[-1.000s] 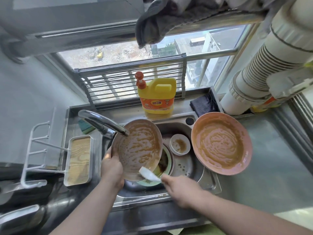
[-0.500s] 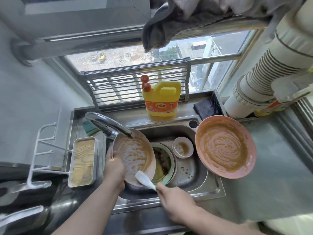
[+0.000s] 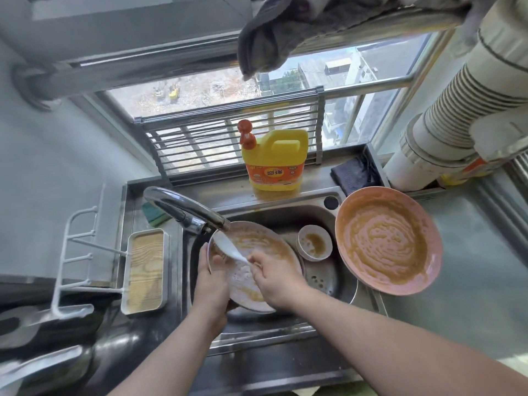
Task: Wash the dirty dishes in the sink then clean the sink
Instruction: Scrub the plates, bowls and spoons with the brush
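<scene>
The right hand point(image 3: 275, 277), pinching the white plastic spoon point(image 3: 228, 247), has moved onto the round sauce-smeared plate point(image 3: 257, 252), gripped by the left hand point(image 3: 210, 284), now flatter.

L hand point(image 3: 211, 284) holds plate point(image 3: 258, 267) over sink point(image 3: 323, 212); R hand point(image 3: 275, 278) pinches spoon point(image 3: 228, 248).

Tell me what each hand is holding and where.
Left hand holds the plate by its left rim; right hand pinches the white spoon by its handle.
</scene>
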